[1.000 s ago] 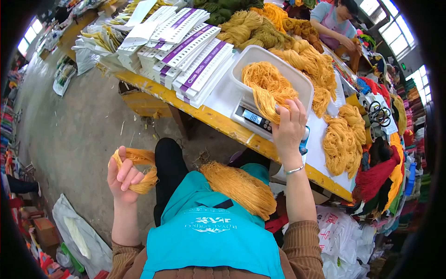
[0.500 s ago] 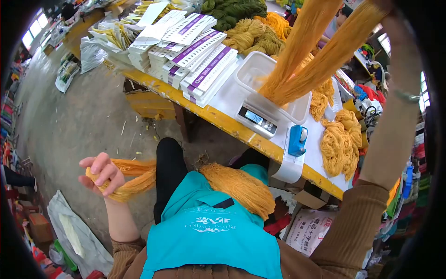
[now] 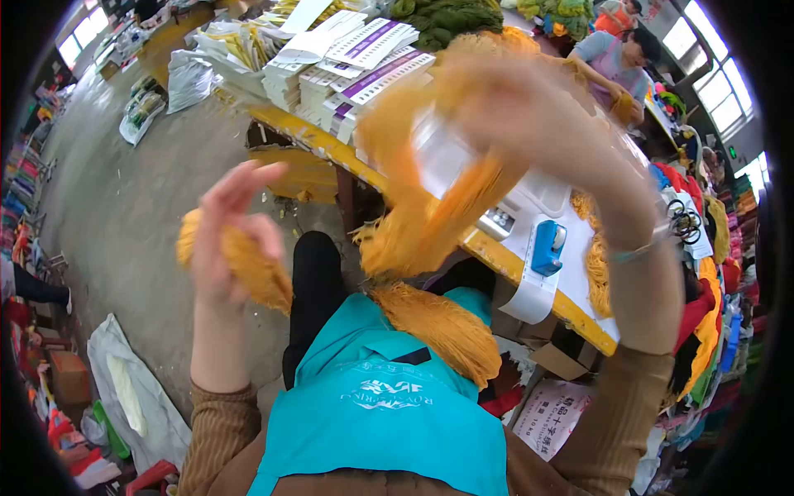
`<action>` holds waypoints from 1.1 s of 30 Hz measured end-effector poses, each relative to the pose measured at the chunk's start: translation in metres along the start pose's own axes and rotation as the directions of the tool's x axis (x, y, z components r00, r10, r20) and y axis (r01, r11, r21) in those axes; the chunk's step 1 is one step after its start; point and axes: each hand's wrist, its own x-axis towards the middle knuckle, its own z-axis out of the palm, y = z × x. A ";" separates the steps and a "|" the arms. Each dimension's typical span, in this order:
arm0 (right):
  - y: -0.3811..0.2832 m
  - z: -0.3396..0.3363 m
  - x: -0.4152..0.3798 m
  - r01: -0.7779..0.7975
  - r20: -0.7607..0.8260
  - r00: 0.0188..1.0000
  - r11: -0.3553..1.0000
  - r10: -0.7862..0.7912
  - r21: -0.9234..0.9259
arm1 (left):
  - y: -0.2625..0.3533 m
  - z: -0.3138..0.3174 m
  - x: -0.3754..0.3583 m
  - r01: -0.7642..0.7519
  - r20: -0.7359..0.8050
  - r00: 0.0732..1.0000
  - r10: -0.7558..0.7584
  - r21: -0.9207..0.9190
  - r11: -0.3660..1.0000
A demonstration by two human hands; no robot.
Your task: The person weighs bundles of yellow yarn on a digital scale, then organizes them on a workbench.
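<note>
My left hand (image 3: pixel 222 240) is raised at the left with its fingers partly spread. An orange-yellow skein of yarn (image 3: pixel 258 269) is looped around it. My right hand (image 3: pixel 517 112), smeared by motion, grips another orange skein (image 3: pixel 413 240), which hangs in a loop in front of the table edge. A third orange skein (image 3: pixel 442 331) lies across my lap on the teal apron (image 3: pixel 372 430). Behind the right-hand skein, a white plastic tub (image 3: pixel 550 194) and the digital scale (image 3: pixel 499 221) are partly hidden.
Along the yellow-edged table (image 3: pixel 310 147) are stacks of printed cards (image 3: pixel 385 78), dark green yarn (image 3: pixel 447 23) and a blue tape dispenser (image 3: pixel 548 248). A co-worker (image 3: pixel 616 62) sits beyond it. An open cardboard box (image 3: pixel 562 355) stands below the table edge.
My right hand has brought its skein down and left, out of the tub on the scale, towards my lap. My left hand has risen and moved right, its skein still looped on it.
</note>
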 end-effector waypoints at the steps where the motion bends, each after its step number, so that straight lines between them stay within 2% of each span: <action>1: 0.014 0.031 -0.004 0.048 0.130 0.991 0.992 -0.032 -0.114 | -0.006 0.012 0.006 0.085 0.035 0.996 -0.087 0.065 0.994; 2: 0.026 0.059 -0.015 0.064 0.179 0.983 0.979 -0.029 -0.195 | -0.013 0.022 0.010 0.169 0.067 0.982 -0.179 0.130 0.977; 3: 0.030 0.082 -0.022 -0.018 0.223 0.973 0.988 0.053 -0.155 | -0.015 0.035 0.013 0.279 0.088 0.949 -0.304 0.222 0.934; 4: 0.042 0.104 -0.033 0.023 0.187 0.982 0.991 0.002 -0.132 | -0.020 0.038 0.017 0.383 0.123 0.887 -0.445 0.342 0.858; 5: 0.045 0.115 -0.042 0.018 0.206 0.978 0.983 0.020 -0.181 | -0.027 0.046 0.019 0.442 0.171 0.829 -0.532 0.382 0.812; 7: 0.056 0.138 -0.063 -0.013 0.090 0.996 0.995 0.022 -0.100 | -0.049 0.051 0.017 0.562 0.224 0.681 -0.697 0.450 0.694; 8: 0.057 0.142 -0.073 -0.043 0.018 0.999 0.999 0.044 -0.032 | -0.055 0.051 0.016 0.644 0.178 0.571 -0.801 0.508 0.572; 9: 0.057 0.139 -0.082 -0.117 0.047 0.992 0.993 0.116 0.006 | -0.061 0.052 0.015 0.704 0.125 0.449 -0.885 0.560 0.437; 10: 0.066 0.146 -0.096 -0.151 0.022 0.988 0.987 0.150 0.063 | -0.070 0.056 0.012 0.714 0.236 0.448 -0.863 0.486 0.503; 11: 0.072 0.149 -0.110 -0.150 0.036 0.989 0.983 0.147 0.110 | -0.077 0.057 0.010 0.734 0.261 0.379 -0.888 0.500 0.460; 12: 0.075 0.149 -0.123 -0.193 0.098 0.980 0.944 0.172 0.268 | -0.082 0.056 0.007 0.750 0.283 0.310 -0.908 0.514 0.416; 13: 0.077 0.141 -0.137 -0.302 0.206 0.949 0.881 0.240 0.363 | -0.088 0.056 0.002 0.771 0.307 0.269 -0.913 0.499 0.395; 15: 0.108 0.135 -0.169 -0.044 -0.154 0.984 0.962 0.088 0.268 | -0.089 0.061 0.003 0.744 0.404 0.248 -0.880 0.503 0.441; 16: 0.137 0.128 -0.188 -0.218 -0.191 0.937 0.917 0.292 0.334 | -0.092 0.060 -0.001 0.765 0.404 0.274 -0.873 0.458 0.452; 17: 0.150 0.111 -0.203 -0.639 -0.174 0.648 0.654 0.741 0.406 | -0.095 0.060 -0.002 0.765 0.412 0.262 -0.873 0.463 0.448; 18: 0.178 0.104 -0.216 -0.606 -0.555 0.517 0.737 0.651 0.300 | -0.097 0.060 -0.003 0.765 0.381 0.285 -0.879 0.462 0.449; 19: 0.198 0.097 -0.227 -0.533 -0.736 0.403 0.793 0.544 0.294 | -0.099 0.060 -0.005 0.765 0.350 0.310 -0.884 0.461 0.451; 21: 0.242 0.094 -0.247 -0.585 -0.781 0.406 0.792 0.475 0.178 | -0.104 0.063 -0.007 0.756 0.358 0.326 -0.875 0.457 0.469; 22: 0.254 0.095 -0.249 -0.572 -0.700 0.433 0.774 0.567 0.273 | -0.105 0.065 -0.007 0.759 0.364 0.328 -0.872 0.449 0.473; 23: 0.270 0.104 -0.249 -0.561 -0.693 0.448 0.781 0.565 0.275 | -0.106 0.066 -0.007 0.761 0.368 0.331 -0.869 0.440 0.476; 26: 0.271 0.118 -0.240 -0.566 -0.668 0.468 0.777 0.578 0.276 | -0.104 0.064 -0.007 0.758 0.360 0.331 -0.872 0.448 0.474; 28: 0.274 0.126 -0.238 -0.474 -0.739 0.432 0.827 0.517 0.301 | -0.102 0.059 -0.007 0.773 0.341 0.326 -0.882 0.441 0.456; 33: 0.251 0.140 -0.237 -0.488 -0.766 0.381 0.816 0.518 0.310 | -0.097 0.052 -0.011 0.804 0.295 0.329 -0.897 0.411 0.430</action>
